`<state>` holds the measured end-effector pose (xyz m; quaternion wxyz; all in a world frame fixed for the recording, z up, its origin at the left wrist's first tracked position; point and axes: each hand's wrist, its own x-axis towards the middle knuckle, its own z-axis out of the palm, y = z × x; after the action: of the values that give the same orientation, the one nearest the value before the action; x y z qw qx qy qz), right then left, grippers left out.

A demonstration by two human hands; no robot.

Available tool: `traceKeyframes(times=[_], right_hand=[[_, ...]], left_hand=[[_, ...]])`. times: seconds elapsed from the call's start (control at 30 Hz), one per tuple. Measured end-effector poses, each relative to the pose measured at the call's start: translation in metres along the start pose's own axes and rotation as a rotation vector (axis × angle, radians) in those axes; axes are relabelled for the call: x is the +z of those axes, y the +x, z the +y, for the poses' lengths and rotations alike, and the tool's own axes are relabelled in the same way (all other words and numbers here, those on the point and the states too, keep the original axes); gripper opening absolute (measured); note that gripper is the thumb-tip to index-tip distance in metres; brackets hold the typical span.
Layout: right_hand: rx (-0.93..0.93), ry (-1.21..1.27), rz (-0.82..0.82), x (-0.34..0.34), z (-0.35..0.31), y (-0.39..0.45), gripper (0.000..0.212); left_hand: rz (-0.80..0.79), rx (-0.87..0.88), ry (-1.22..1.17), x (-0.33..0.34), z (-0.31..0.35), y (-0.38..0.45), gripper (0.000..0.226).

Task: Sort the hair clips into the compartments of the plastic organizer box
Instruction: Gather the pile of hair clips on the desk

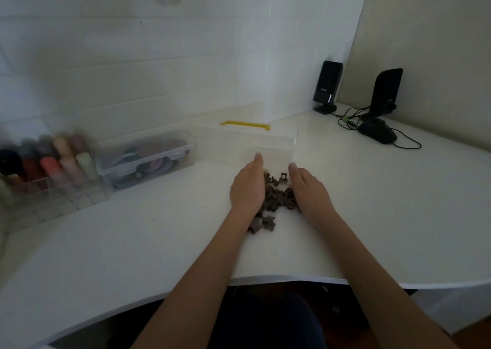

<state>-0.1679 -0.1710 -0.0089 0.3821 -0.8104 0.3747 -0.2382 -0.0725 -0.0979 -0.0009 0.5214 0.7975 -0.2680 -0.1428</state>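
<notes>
A heap of small dark brown hair clips [276, 197] lies on the white table, just in front of a clear plastic box [225, 141] with a yellow handle [245, 124]. My left hand [248, 186] rests on edge against the left side of the heap, fingers straight and pointing away from me. On the heap's right side lies my right hand [308, 186], fingers straight as well. Both palms face the clips between them. Parts of the heap are hidden by the hands.
A clear latched case [146, 157] with coloured items stands left of the box. A clear rack of coloured tubes [47, 168] stands further left. Two black speakers [328, 86] and a black mouse [377, 134] with cables occupy the back right corner. The table's front edge [265, 278] is near.
</notes>
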Motion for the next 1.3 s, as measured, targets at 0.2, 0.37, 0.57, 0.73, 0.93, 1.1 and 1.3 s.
traceKeyframes(times=[0.2,0.37,0.57,0.73,0.93,1.1,1.3], right_hand=[[0.007,0.274,0.146,-0.006,0.01,0.002,0.055],[0.007,0.279,0.143,-0.001,0.005,0.001,0.057],[-0.042,0.218,0.189,-0.006,0.005,-0.007,0.051],[0.007,-0.005,0.109,-0.007,0.005,-0.004,0.056],[-0.034,0.191,0.074,0.003,0.002,-0.007,0.052],[-0.222,-0.277,-0.015,0.003,0.007,-0.029,0.085],[-0.507,-0.779,0.124,0.007,0.009,-0.022,0.089]], left_hand=[[0.118,-0.138,-0.531,-0.013,-0.013,-0.002,0.049],[0.128,-0.005,-0.399,0.007,0.003,-0.032,0.045],[0.16,-0.064,-0.383,0.024,0.014,-0.022,0.048],[0.148,-0.056,-0.184,0.013,0.01,-0.006,0.037],[0.154,-0.063,-0.208,0.026,0.009,-0.005,0.044],[0.207,-0.14,-0.535,0.003,-0.001,0.003,0.046],[0.295,-0.059,-0.429,-0.014,-0.012,0.007,0.04]])
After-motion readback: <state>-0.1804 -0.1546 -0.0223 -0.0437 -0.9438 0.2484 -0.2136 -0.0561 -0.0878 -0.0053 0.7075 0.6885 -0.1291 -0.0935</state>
